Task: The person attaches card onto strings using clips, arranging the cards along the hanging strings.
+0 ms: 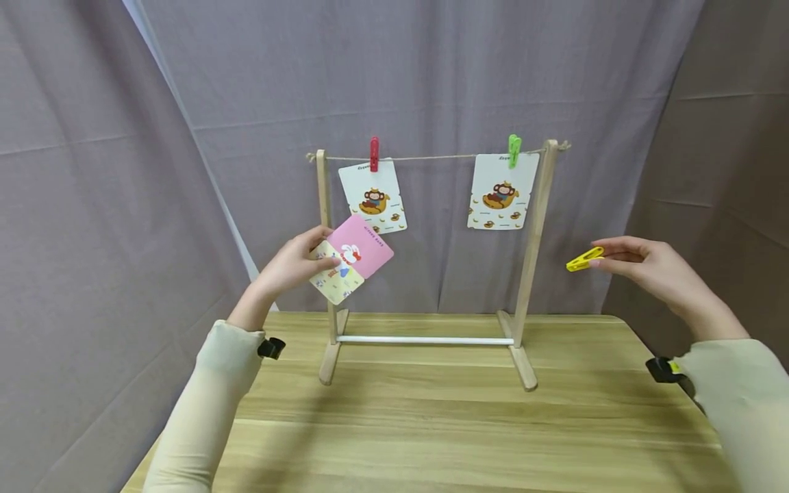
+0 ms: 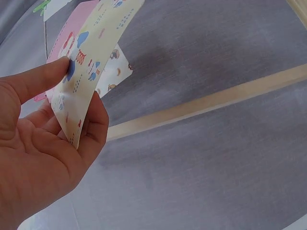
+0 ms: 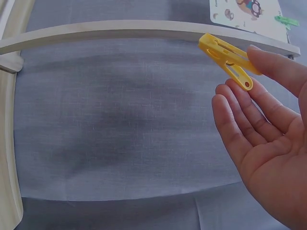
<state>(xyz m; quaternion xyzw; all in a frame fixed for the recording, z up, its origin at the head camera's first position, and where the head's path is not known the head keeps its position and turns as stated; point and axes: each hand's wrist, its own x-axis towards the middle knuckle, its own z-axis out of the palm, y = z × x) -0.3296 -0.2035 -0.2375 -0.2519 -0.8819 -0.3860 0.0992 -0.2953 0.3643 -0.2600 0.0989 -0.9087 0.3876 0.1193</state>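
Observation:
In the head view my left hand (image 1: 298, 259) pinches a pink and yellow rabbit card (image 1: 370, 248) in front of the rack's left post. The left wrist view shows the thumb on the printed face of that card (image 2: 91, 72) and the fingers behind it. Right of the rack, my right hand (image 1: 653, 267) holds a yellow clothespin (image 1: 582, 260) between thumb and fingers. From the right wrist, the clothespin (image 3: 228, 60) points away from the palm. Two monkey cards hang from a string: the left card (image 1: 377, 192) by a red clothespin (image 1: 374, 155), the right card (image 1: 502, 195) by a green clothespin (image 1: 514, 150).
A wooden rack (image 1: 531, 260) stands on the wood-grain table (image 1: 431, 424), with twine (image 1: 431, 158) tied across its top and a white bar (image 1: 425, 340) low down. Grey curtains (image 1: 425, 75) surround the table behind and at the sides.

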